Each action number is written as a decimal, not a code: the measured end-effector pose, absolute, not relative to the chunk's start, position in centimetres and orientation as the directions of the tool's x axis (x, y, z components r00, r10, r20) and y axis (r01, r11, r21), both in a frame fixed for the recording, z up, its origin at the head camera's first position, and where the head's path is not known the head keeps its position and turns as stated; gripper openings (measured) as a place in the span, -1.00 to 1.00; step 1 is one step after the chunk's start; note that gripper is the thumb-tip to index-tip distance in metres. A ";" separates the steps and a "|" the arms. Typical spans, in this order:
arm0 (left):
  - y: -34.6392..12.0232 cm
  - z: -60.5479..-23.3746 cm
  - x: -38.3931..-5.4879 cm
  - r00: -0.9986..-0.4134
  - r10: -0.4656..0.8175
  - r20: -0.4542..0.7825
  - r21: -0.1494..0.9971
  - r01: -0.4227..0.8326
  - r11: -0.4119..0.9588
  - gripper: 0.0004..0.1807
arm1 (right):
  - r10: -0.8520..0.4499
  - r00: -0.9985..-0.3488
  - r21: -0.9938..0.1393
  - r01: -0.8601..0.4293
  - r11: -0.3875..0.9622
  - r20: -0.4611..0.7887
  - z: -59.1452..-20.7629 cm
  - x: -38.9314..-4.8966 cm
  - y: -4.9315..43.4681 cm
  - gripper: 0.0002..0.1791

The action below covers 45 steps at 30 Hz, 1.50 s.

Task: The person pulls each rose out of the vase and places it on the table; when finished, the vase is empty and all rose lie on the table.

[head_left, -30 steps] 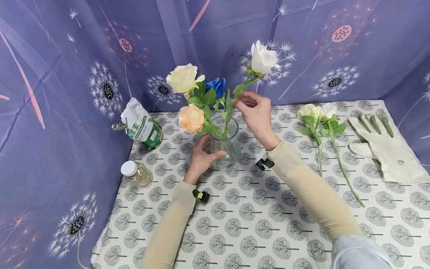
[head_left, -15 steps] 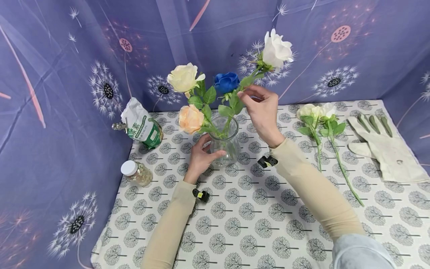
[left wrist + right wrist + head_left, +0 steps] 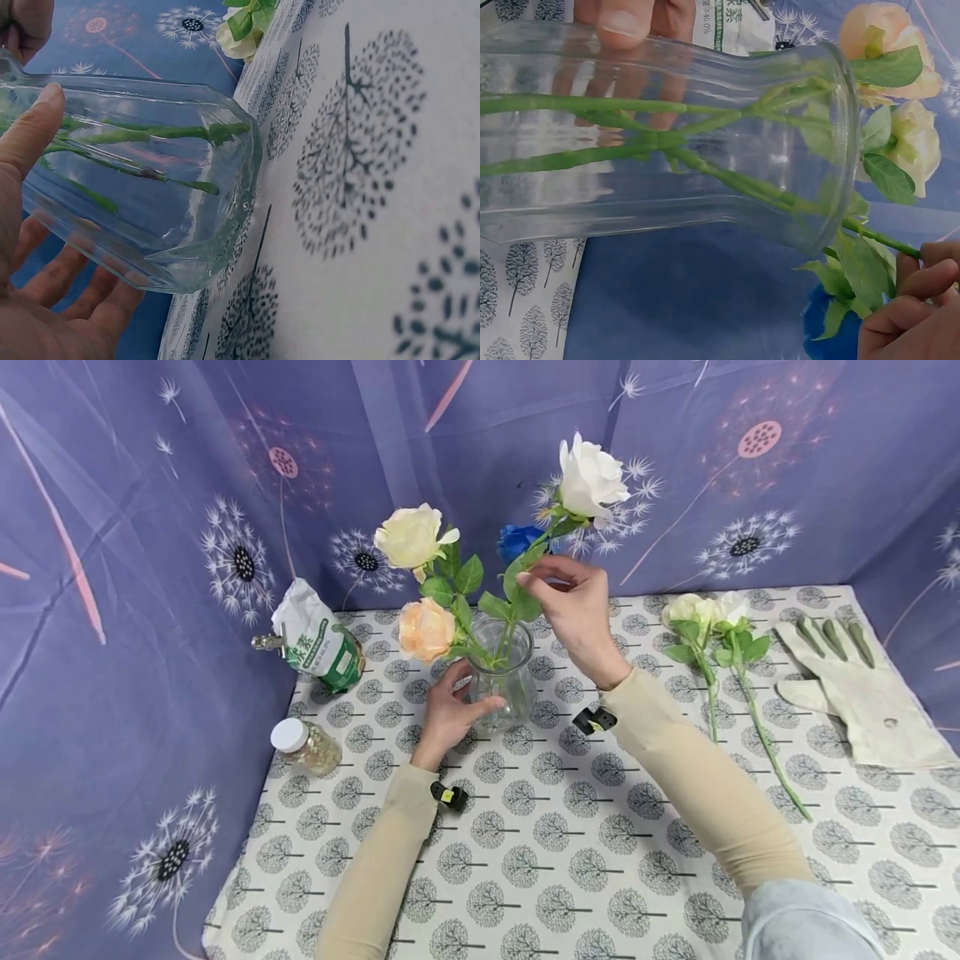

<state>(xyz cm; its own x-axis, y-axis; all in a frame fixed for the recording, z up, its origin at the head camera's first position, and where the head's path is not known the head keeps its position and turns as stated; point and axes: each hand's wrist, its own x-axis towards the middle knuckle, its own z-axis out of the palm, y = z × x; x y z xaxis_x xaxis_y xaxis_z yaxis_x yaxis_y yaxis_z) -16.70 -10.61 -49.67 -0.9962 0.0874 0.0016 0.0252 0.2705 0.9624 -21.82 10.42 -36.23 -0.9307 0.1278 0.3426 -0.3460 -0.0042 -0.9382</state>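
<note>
A clear glass vase [image 3: 507, 700] stands on the patterned cloth, with several green stems inside it. My left hand [image 3: 450, 710] grips its side, thumb across the front and fingers behind the glass. My right hand [image 3: 576, 610] pinches the stem of a white rose [image 3: 590, 479] above the rim. Partly behind that stem is a blue rose [image 3: 517, 542]. On the vase's left side lean a cream rose [image 3: 411, 535] and a peach rose [image 3: 427, 628]. In the right wrist view, the pinched stem [image 3: 881, 237] runs out past the vase's mouth to the fingertips.
Two pale roses [image 3: 693, 610] lie on the cloth at the right, beside a pair of work gloves [image 3: 862, 693]. A green and white bag [image 3: 318, 639] with a metal clip and a white-capped jar [image 3: 306, 746] stand at the left. Purple drapes hang behind.
The white rose swings right and up with my right hand, then back left. The blue rose shifts to the right. My left hand stays on the vase.
</note>
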 end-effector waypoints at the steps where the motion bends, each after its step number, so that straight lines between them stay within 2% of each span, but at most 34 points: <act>1: -10.6 -49.7 -16.7 -0.996 0.087 0.000 0.963 0.024 0.268 -0.11 | 0.123 -0.929 -0.936 -0.351 0.013 0.350 -36.2 -21.8 10.4 -0.87; 10: -10.6 -49.7 -16.6 -0.996 0.093 -0.008 0.970 0.015 0.242 -0.09 | 0.071 -0.949 -0.951 -0.304 0.057 0.308 -36.1 -22.1 10.4 -0.87; 29: -10.6 -49.8 -16.6 -0.995 0.099 -0.013 0.980 0.007 0.197 -0.09 | 0.127 -0.909 -0.917 -0.400 0.004 0.397 -33.2 -22.6 11.0 -0.89; 34: -10.6 -49.9 -16.6 -0.995 0.097 -0.008 0.981 0.011 0.194 -0.09 | 0.145 -0.901 -0.910 -0.415 -0.011 0.409 -32.3 -22.7 11.2 -0.97; 45: -10.5 -49.7 -16.5 -0.996 0.088 -0.004 0.975 0.015 0.220 -0.09 | 0.186 -0.879 -0.884 -0.459 -0.089 0.438 -30.4 -22.6 12.4 -0.88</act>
